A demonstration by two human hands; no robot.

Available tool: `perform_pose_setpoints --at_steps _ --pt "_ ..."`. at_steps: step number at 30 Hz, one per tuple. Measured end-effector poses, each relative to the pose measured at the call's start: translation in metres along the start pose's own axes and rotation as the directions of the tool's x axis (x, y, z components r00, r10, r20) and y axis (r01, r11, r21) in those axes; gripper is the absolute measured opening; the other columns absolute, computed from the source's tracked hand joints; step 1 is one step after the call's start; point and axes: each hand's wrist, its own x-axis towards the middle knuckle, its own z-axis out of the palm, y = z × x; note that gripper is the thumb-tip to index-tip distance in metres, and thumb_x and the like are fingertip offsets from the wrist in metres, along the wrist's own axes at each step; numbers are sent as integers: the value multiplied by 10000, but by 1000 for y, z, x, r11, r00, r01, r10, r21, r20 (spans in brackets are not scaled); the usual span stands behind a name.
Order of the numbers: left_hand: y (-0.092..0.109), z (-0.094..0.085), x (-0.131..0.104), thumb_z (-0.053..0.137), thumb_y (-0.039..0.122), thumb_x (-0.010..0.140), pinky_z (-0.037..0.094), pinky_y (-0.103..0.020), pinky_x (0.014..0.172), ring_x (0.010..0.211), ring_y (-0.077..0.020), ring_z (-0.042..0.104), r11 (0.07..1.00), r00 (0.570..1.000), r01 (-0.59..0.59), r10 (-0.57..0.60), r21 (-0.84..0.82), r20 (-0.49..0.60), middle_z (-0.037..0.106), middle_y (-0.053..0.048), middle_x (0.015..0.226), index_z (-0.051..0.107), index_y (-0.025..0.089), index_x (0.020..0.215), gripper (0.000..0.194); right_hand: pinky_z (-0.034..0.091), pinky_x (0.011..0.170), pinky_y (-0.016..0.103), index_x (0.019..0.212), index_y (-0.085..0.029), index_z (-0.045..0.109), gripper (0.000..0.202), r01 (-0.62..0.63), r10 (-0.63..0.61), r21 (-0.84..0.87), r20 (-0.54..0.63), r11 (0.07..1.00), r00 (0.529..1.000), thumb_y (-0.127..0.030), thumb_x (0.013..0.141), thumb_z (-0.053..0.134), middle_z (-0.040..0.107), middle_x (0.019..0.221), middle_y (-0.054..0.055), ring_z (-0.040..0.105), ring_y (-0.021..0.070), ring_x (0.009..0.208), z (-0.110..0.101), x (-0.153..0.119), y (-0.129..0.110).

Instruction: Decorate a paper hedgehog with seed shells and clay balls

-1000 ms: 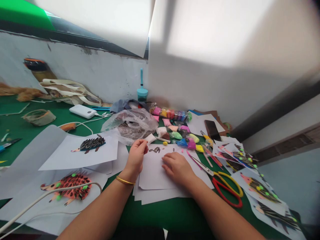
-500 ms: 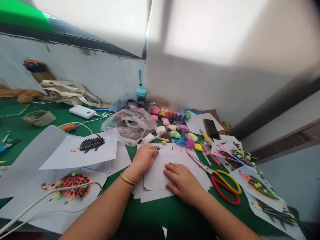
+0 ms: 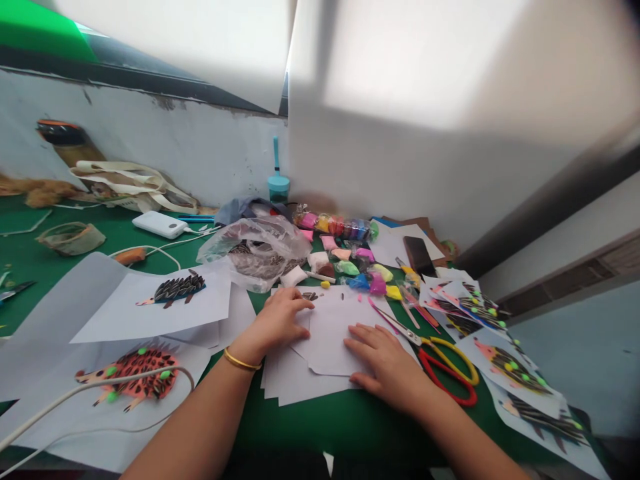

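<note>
green table [image 3: 300, 433] under white paper [image 3: 330, 340]

Bright patch on white panel [image 3: 400, 67], soft grey shadows; right edge blurred, stretched.

Dark seeds [image 3: 311, 295] partly hidden behind the left hand [image 3: 283, 321], white cable [image 3: 65, 398] cut off at the left edge

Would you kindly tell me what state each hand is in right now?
Left hand: open, thumb apart from the fingers, nothing seen in it.
Right hand: open, palm down at the white paper, nothing seen in it.
</note>
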Motion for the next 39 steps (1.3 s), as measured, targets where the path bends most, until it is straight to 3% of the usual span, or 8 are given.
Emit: perform_pose_setpoints --at_steps 5,10,13,19,27,32,35,39 --pt "13 4 -5 846 413 619 383 -439 988 1138 -306 502 997 997 -38 33 60 76 577 -58 1149 708 346 1127 531 281 1159 574 1360 -301 563 569 17 -19 28 64 999 998 -385 817 713 458 1512 83 404 310 1396 2 -4 -6" --pt "28 10 -7 815 426 673 407 -438 958 1114 -307 516 994 997 -59 53 96 63 597 -81 1133 684 261 1118 493 345 1129 539 1329 -280 595 479 -24 25 -24 14 999 1000 -319 857 665 492 1485 90 445 301 1363 3 -3 -6" --pt "22 5 -8 804 371 689 397 -420 973 1131 -291 522 995 995 -77 73 66 70 607 -69 1147 694 285 1104 438 379 1105 529 1321 -291 601 474 -29 28 -45 -4 999 1000 -332 853 665 514 1467 87 478 301 1332 1 -3 -5" --pt "5 -5 -11 845 420 603 335 -471 1026 1240 -326 455 993 996 -45 36 112 83 552 -47 1284 660 376 1187 614 389 1092 517 1312 -307 603 460 -61 59 -68 -21 996 998 -346 856 653 531 1450 80 493 292 1314 0 -7 -1" --pt "26 11 -9 840 564 583 382 -471 971 1178 -340 482 988 998 -54 50 144 27 583 -98 1214 670 257 1102 626 401 1067 510 1291 -287 617 434 -91 91 -48 -12 995 996 -352 864 654 554 1416 98 499 300 1291 4 5 -13" --pt "19 1 -5 675 374 835 411 -416 908 1041 -283 560 994 1000 -8 7 107 11 651 -97 1042 711 232 1018 235 406 1061 495 1294 -276 610 421 -78 76 -44 -42 996 996 -346 880 635 537 1430 102 484 297 1302 10 10 -18" --pt "15 -1 -5 707 271 789 418 -416 893 1028 -284 567 986 1000 -12 8 164 21 653 -85 1025 721 249 1009 221 421 1047 492 1288 -266 612 409 -68 64 -61 -60 996 996 -338 887 632 540 1429 107 495 303 1294 15 10 -18" --pt "17 3 -6 744 278 755 438 -417 879 1029 -290 572 984 999 -28 24 177 26 655 -79 1023 721 252 1009 256 443 1014 468 1218 -267 648 307 18 -32 -97 -141 995 989 -295 917 591 595 1372 94 525 303 1266 23 11 -17"
